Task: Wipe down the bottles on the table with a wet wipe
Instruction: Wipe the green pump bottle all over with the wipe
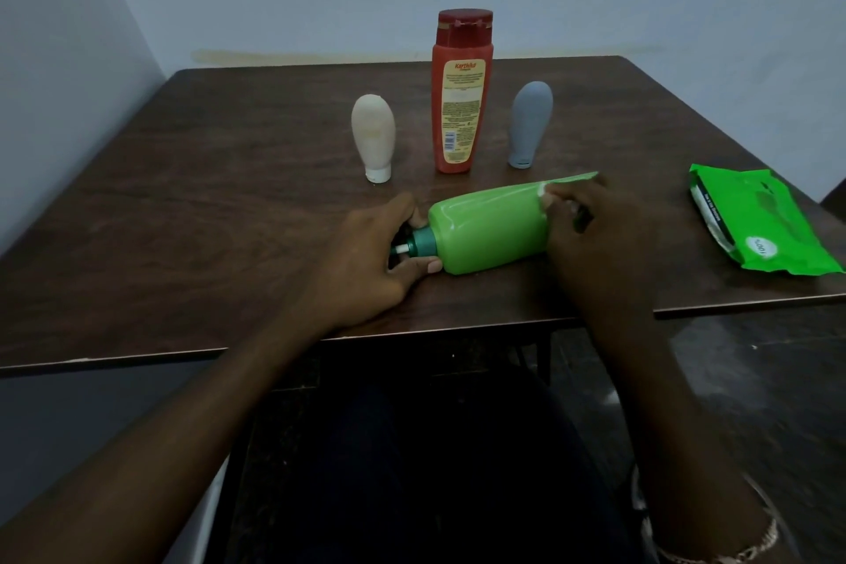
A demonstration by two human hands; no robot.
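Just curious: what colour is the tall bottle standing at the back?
The tall bottle is orange-red, with a darker red cap and a yellow label; head view.

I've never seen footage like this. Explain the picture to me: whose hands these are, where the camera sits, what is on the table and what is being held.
There is no machine here. A person works with bare hands, and the single picture comes from a wide-angle camera worn on their head, looking forward and down.

On the dark wooden table three containers stand upright at the back: a cream tube and a grey tube, both on their caps, with a tall red bottle between them. A green pack of wipes lies at the right.

A green bottle lies on its side in front. The left hand grips its pump end. The right hand covers its base end. A scrap of white at its fingertips is probably the wipe.
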